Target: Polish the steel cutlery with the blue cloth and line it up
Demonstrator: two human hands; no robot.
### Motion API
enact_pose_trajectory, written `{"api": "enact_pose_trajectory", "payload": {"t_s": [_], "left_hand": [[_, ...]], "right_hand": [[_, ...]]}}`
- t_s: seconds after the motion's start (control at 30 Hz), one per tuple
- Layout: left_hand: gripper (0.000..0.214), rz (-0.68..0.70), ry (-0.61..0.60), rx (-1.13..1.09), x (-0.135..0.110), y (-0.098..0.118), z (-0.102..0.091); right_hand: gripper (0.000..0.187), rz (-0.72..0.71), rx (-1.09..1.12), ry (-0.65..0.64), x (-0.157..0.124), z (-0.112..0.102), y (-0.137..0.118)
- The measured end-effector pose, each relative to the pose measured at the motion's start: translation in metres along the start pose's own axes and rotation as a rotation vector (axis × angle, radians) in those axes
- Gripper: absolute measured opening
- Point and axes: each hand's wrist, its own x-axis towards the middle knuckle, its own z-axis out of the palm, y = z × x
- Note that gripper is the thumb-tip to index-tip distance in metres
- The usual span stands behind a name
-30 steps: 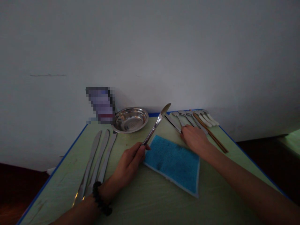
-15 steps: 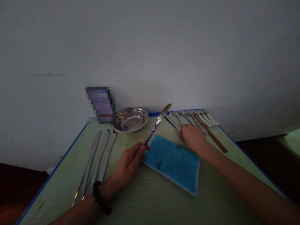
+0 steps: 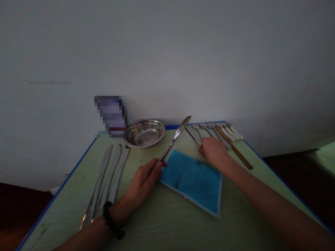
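Observation:
My left hand [image 3: 145, 179] is closed round the handle of a shiny table knife [image 3: 174, 141], its blade pointing up and away over the table. At the right, my right hand [image 3: 214, 151] reaches down with curled fingers on the near end of a second, flat knife-like piece [image 3: 193, 135]; its fingertips are partly hidden. Beside that hand lie metal spoons or forks [image 3: 205, 129], partly covered by it. A blue cloth pad [image 3: 193, 181] with a pale edge lies between my hands.
Several long knives [image 3: 104, 167] lie at the left. A steel bowl [image 3: 145, 134] stands at the back beside a blurred phone-like object [image 3: 112, 116]. Wooden chopsticks [image 3: 235, 150] and white-handled cutlery [image 3: 231, 131] lie at the right. A wall [image 3: 167, 62] closes off the back edge.
The flat knife-like piece under my right hand has shifted slightly away, towards the back edge. My left hand keeps its knife almost still. The view has moved a little.

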Motion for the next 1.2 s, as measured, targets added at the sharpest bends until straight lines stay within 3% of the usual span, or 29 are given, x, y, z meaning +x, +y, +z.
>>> {"api": "enact_pose_trajectory", "payload": {"t_s": [0.5,0.6,0.7,0.8,0.9,0.97,1.03,1.1,1.2], "left_hand": [[0.029,0.004,0.006,-0.008,0.000,-0.005,0.001],[0.029,0.003,0.006,-0.039,0.000,-0.005,0.002],[0.030,-0.007,0.001,-0.055,0.000,-0.005,0.002],[0.030,-0.033,0.000,-0.047,0.000,-0.004,0.001],[0.031,-0.048,0.000,-0.004,0.001,0.000,-0.001],[0.032,-0.044,-0.005,0.040,0.001,0.004,-0.002],[0.034,-0.042,-0.028,0.073,-0.001,0.008,-0.002],[0.035,-0.054,-0.066,0.093,-0.004,0.012,-0.001],[0.037,-0.061,-0.117,0.118,-0.007,0.016,0.003]], "right_hand": [[0.026,0.000,0.003,0.032,-0.004,0.004,-0.001],[0.028,0.011,-0.009,0.116,-0.011,0.005,-0.004],[0.034,-0.082,0.023,0.213,-0.023,0.005,-0.008],[0.039,-0.257,0.113,0.096,-0.032,0.001,-0.012],[0.036,-0.287,0.204,-0.084,-0.034,-0.003,-0.014],[0.030,-0.263,0.337,-0.159,-0.033,-0.003,-0.014],[0.024,-0.247,0.622,-0.189,-0.031,0.000,-0.014],[0.024,-0.187,1.075,-0.222,-0.032,0.007,-0.013],[0.029,0.012,1.738,-0.332,-0.032,0.019,-0.015]]}}
